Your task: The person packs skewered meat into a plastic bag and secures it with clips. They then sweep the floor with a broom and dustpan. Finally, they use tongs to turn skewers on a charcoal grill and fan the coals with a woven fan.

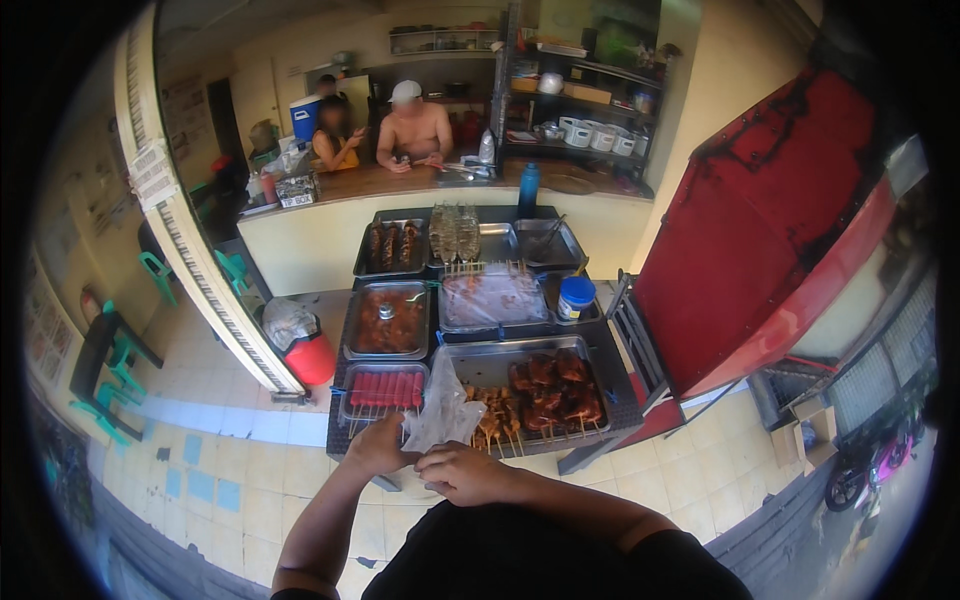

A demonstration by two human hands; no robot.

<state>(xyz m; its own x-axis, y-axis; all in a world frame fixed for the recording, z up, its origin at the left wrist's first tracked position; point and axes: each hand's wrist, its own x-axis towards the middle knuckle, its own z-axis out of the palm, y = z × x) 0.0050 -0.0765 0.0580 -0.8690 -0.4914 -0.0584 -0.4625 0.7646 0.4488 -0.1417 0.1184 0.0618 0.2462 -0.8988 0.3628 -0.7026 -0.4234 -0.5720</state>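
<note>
A clear plastic bag (pixel 440 412) stands up crumpled at the near edge of the table. My left hand (pixel 382 446) grips its lower left side, next to a tray of red hotdog skewers (pixel 385 388). Closed on the bag's lower end is my right hand (pixel 462 472), its fingertips close to the left hand's. Just beyond the right hand lies a large metal tray (pixel 470 352) with small meat skewers (pixel 494 415) and dark glazed grilled meat (pixel 553 390). The fingers partly hide what they pinch.
Farther back are a tray of meat in red sauce (pixel 388 318), a plastic-covered tray (pixel 493 297) and a blue-lidded tub (pixel 576 298). A blue bottle (pixel 528 188) stands behind. People sit at the counter (pixel 350 183). A red metal panel (pixel 725 230) rises at right; a red bin (pixel 308 358) stands left.
</note>
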